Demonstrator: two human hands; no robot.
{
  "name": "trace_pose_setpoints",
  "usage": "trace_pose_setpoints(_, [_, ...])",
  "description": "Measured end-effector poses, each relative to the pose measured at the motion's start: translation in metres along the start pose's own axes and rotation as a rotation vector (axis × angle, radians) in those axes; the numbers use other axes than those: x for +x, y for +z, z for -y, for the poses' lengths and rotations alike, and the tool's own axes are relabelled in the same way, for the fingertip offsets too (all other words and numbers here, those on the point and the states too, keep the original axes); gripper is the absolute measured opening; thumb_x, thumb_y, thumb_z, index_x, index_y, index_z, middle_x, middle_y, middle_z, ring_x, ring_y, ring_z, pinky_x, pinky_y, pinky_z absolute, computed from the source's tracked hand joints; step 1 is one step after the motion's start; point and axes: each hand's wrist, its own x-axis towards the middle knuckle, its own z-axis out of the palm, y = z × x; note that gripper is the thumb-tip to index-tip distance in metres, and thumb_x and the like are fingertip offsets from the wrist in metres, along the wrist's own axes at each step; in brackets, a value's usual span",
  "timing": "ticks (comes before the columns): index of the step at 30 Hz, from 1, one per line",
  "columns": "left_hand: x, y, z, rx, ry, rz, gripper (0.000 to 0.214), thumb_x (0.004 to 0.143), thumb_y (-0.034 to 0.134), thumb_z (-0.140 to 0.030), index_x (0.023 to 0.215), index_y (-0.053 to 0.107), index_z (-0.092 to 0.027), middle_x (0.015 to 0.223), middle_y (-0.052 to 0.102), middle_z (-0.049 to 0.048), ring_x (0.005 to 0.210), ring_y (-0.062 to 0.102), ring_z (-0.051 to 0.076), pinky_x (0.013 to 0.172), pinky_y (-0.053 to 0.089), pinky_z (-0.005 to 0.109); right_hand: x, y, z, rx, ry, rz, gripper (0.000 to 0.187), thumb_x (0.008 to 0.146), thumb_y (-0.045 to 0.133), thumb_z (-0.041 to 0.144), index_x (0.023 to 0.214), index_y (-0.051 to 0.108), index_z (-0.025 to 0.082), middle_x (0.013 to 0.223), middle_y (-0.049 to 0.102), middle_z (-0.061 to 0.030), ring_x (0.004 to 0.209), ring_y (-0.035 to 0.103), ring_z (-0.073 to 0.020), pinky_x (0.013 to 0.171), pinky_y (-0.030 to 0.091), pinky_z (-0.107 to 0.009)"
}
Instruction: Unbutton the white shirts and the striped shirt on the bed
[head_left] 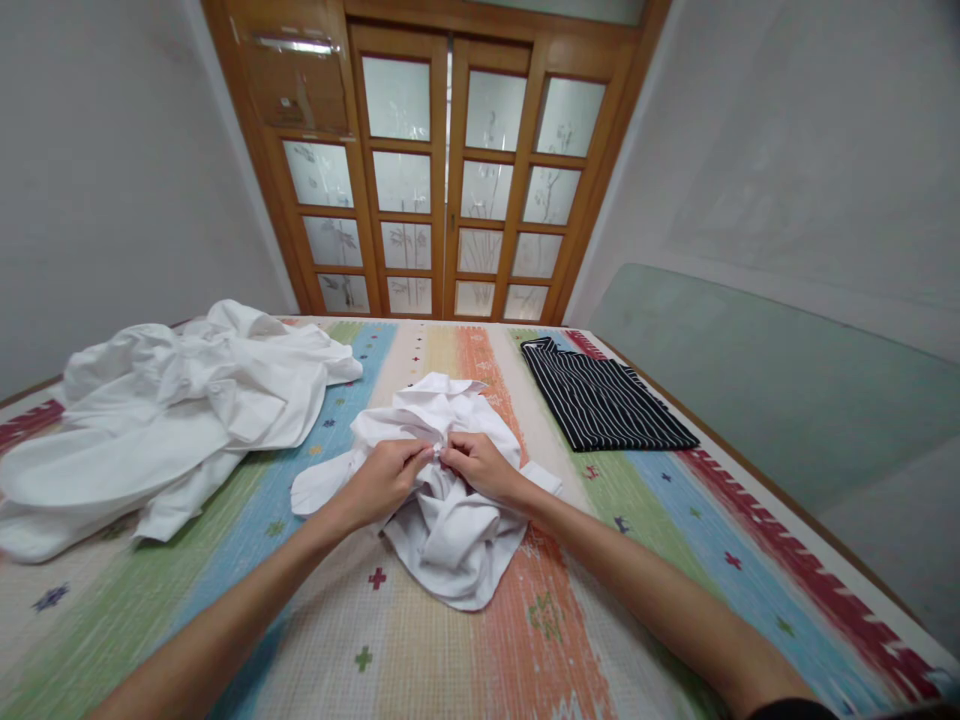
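Note:
A crumpled white garment (461, 545), which looks like a shirt, lies bunched on the striped cloth in the middle. Both hands meet at its centre. My left hand (394, 475) pinches the fabric there between thumb and fingers. Close beside it, almost touching, my right hand (484, 465) pinches the same spot from the other side. Whatever small detail sits between the fingertips, perhaps a button or a fold, is too small to make out. Loose parts of the garment spread out under both wrists.
To the left lies a larger heap of white clothing (225, 390). A folded black garment with white stripes (607, 400) rests at the right. The colourful striped cloth (322, 620) covers the surface. Beyond its far edge stand wooden doors (446, 240) with glass panes; a pale green panel (750, 370) leans at right.

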Motion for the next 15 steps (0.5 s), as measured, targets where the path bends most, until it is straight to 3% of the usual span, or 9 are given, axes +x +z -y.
trace_pose_setpoints(6, [-0.004,0.000,0.002,0.013,0.003,0.022,0.032,0.093,0.039,-0.029,0.068,0.056,-0.018,0.064,0.059,0.0007,0.060,0.051,0.014,0.062,0.039,0.025,0.000,0.001,-0.004,-0.065,-0.014,0.037,0.026,0.086,0.051,0.030,0.063,0.048,0.018,0.056,0.043,0.0054,0.055,0.038,-0.0102,0.054,0.029,-0.023])
trace_pose_setpoints(11, [-0.008,0.015,-0.023,-0.023,0.070,0.105,0.032,0.094,0.037,-0.030,0.070,0.054,-0.019,0.069,0.062,0.0027,0.064,0.055,0.016,0.064,0.040,0.026,0.007,0.008,-0.015,-0.171,0.033,0.016,0.026,0.081,0.051,0.022,0.057,0.043,0.019,0.055,0.041,0.0051,0.057,0.038,-0.0110,0.055,0.027,-0.023])
trace_pose_setpoints(13, [-0.008,0.014,-0.032,-0.018,0.093,0.063,0.029,0.094,0.038,-0.029,0.073,0.055,-0.019,0.072,0.063,0.0035,0.067,0.057,0.017,0.066,0.041,0.026,0.009,0.006,-0.019,-0.211,0.055,0.027,0.025,0.078,0.053,0.021,0.056,0.043,0.019,0.054,0.042,0.0053,0.057,0.038,-0.0111,0.054,0.027,-0.023])
trace_pose_setpoints(15, [-0.009,0.001,-0.033,0.000,0.068,-0.033,0.029,0.093,0.041,-0.031,0.072,0.055,-0.019,0.070,0.062,0.0024,0.066,0.055,0.016,0.065,0.041,0.026,0.011,-0.006,-0.020,-0.252,0.053,-0.071,0.025,0.078,0.052,0.022,0.055,0.042,0.020,0.053,0.041,0.0055,0.056,0.038,-0.0110,0.053,0.026,-0.023])
